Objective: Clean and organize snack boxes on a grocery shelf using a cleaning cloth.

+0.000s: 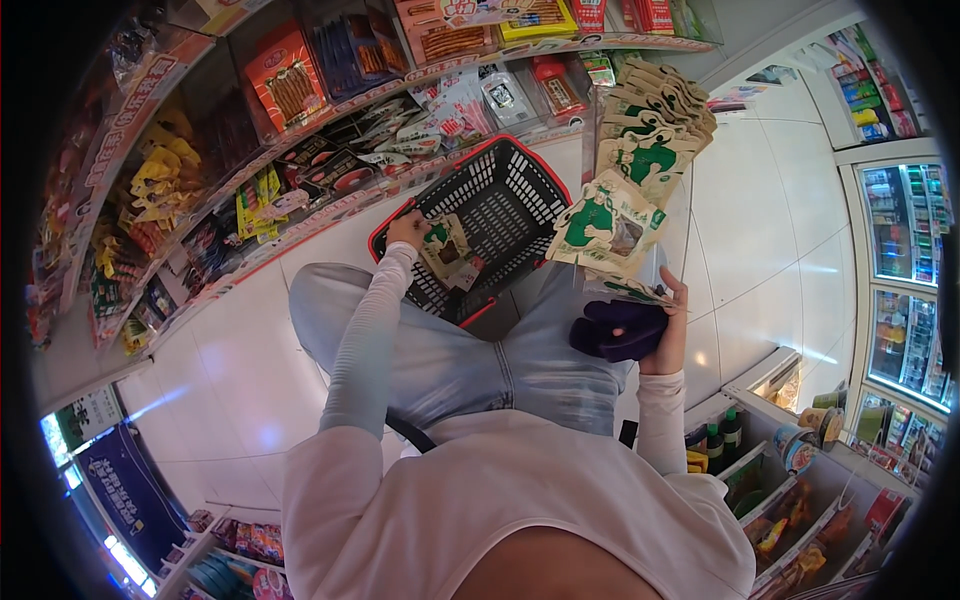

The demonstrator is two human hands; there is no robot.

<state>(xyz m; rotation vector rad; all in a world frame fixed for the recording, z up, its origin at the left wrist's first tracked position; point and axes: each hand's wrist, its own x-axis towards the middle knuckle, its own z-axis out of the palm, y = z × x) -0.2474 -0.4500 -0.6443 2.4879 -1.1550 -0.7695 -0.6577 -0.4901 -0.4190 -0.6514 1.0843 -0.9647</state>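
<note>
My left hand [407, 231] reaches over the left side of a black shopping basket [517, 176] with a red rim. Its fingers are closed at the upper corner of a beige and green snack packet [444, 247] lying in the basket. My right hand [666, 330] holds a dark purple soft item [619, 330], perhaps cloth, against my right thigh. Its fingers also touch the near end of a clear plastic bin [600, 283]. Several overlapping beige packets [652, 127] with green figures fill that bin, and one larger-looking packet [607, 221] lies at the front.
Shelves of packaged snacks [442, 124] curve across the front and left. White floor tiles [757, 195] extend to the right, towards glass-door coolers [900, 225]. A low shelf unit [795, 487] with bottles and cups stands behind right, another shelf [225, 551] behind left.
</note>
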